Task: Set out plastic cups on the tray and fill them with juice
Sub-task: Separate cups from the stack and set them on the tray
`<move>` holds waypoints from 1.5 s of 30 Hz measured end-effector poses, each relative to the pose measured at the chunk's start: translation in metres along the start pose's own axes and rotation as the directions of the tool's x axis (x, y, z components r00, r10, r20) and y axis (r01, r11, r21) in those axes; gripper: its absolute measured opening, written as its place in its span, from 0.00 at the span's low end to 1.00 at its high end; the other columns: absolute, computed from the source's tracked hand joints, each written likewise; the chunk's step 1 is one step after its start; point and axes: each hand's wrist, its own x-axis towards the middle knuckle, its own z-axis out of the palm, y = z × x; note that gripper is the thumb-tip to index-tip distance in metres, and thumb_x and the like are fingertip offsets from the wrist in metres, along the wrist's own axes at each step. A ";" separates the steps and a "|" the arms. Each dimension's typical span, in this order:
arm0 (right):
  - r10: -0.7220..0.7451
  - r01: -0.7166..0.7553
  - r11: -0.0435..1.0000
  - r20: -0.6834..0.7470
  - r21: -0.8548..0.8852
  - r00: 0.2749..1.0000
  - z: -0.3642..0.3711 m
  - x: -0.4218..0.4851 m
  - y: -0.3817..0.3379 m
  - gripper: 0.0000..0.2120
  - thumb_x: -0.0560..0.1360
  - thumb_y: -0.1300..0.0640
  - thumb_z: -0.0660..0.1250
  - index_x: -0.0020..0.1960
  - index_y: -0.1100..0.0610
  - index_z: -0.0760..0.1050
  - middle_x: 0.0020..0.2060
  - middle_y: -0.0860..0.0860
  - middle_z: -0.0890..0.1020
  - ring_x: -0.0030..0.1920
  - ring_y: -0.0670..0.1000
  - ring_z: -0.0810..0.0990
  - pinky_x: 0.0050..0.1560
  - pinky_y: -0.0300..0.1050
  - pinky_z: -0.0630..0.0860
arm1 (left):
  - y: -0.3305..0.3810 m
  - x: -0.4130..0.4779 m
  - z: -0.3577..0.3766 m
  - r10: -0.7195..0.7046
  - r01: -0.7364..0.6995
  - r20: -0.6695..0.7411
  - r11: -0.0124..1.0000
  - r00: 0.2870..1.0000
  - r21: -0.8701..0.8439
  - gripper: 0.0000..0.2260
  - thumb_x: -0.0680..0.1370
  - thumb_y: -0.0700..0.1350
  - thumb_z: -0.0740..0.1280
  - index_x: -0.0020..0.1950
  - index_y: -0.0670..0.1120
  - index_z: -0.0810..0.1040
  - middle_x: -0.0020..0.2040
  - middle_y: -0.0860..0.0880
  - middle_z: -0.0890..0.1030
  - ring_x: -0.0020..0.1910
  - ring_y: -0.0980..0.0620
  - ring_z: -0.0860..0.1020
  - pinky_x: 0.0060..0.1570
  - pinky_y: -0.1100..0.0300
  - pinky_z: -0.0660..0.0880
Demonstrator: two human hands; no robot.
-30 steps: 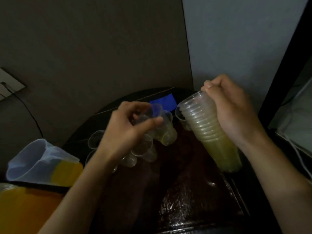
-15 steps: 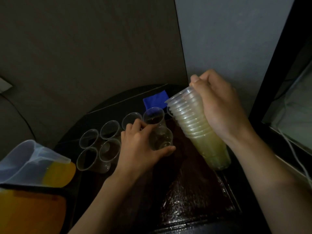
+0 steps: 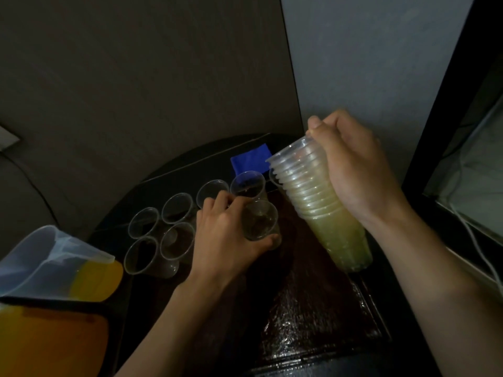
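Body in view: two hands and two forearms of one person, seen from above in dim light.
Left hand (image 3: pixel 226 235): bare; its back shows knuckle ridges and faint tendon lines.
Right hand (image 3: pixel 351 170): bare; a broad, smooth back with a crease at the wrist.
Fingers (image 3: pixel 313 126): bare; the right thumb tip shows a short, pale nail.
Left forearm (image 3: pixel 174 322): bare from wrist to the bottom edge; slim and smooth.
Right forearm (image 3: pixel 435 281): bare from wrist to the right edge; it looks thicker, being closer to the camera.
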 end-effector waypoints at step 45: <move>0.097 -0.134 0.973 -0.196 -0.189 0.976 -0.024 0.000 0.001 0.27 0.83 0.37 0.55 0.46 0.60 0.74 0.37 0.56 0.79 0.35 0.49 0.79 0.36 0.47 0.75 | 0.032 0.037 -0.060 -0.027 0.007 -0.062 0.951 0.998 -0.309 0.23 0.69 0.68 0.64 0.59 0.56 0.75 0.57 0.56 0.70 0.57 0.53 0.71 0.55 0.49 0.77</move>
